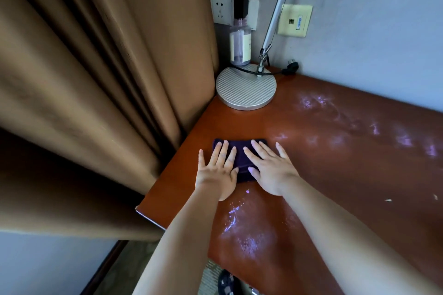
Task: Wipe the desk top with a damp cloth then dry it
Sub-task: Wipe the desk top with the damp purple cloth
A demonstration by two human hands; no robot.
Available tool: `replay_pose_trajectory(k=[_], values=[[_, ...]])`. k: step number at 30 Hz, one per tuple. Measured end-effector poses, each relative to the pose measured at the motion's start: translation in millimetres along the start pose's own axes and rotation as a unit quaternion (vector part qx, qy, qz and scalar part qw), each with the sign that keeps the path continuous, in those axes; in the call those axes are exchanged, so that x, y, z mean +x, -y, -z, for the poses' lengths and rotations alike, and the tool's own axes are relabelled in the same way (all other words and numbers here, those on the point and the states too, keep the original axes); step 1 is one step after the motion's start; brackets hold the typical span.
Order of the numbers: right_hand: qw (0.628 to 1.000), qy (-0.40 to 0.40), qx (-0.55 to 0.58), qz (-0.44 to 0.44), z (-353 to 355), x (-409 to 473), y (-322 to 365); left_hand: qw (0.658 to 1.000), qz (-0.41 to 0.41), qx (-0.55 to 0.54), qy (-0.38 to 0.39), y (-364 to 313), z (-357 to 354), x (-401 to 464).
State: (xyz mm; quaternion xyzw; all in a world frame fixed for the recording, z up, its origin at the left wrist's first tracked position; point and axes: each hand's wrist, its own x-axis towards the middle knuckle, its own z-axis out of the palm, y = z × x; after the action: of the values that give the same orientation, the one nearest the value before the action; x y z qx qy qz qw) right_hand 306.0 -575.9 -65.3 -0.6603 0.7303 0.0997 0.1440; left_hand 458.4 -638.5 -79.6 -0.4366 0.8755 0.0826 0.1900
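The cloth (pixel 241 159) is dark purple, folded into a flat rectangular pad, and lies on the counter (pixel 335 163) near its left edge. The left hand (pixel 217 172) presses flat on the cloth's left part; its grip is open, fingers straight and spread, with the outermost finger on the bare counter. The right hand (pixel 271 170) presses flat on the cloth's right part; its grip is likewise open, fingers straight, with the outer fingers reaching past the cloth onto the counter. The counter is reddish-brown and glossy, with pale wet-looking streaks to the right of the hands and nearer the front edge. At the far left corner stands a lamp base (pixel 245 90), round and ribbed, with a bottle (pixel 240 42) behind it against the wall. A brown curtain (pixel 96 79) hangs left of the counter.
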Motion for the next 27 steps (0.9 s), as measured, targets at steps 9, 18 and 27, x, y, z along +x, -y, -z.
replay_pose_trajectory(k=[9, 18, 27], values=[[0.999, -0.001, 0.0, -0.036, 18.8, 59.7, -8.1, 0.999, -0.025, 0.026, -0.006, 25.7, 28.5, 65.5], [0.999, 0.011, 0.019, -0.049, 17.2, 46.7, 2.2, 1.0, -0.01, 0.02, 0.0, 21.5, 26.8, 51.2], [1.0, 0.02, 0.015, 0.001, -4.3, -20.1, 18.5, 0.999, 0.014, -0.016, 0.033, -1.4, -2.0, -22.5]])
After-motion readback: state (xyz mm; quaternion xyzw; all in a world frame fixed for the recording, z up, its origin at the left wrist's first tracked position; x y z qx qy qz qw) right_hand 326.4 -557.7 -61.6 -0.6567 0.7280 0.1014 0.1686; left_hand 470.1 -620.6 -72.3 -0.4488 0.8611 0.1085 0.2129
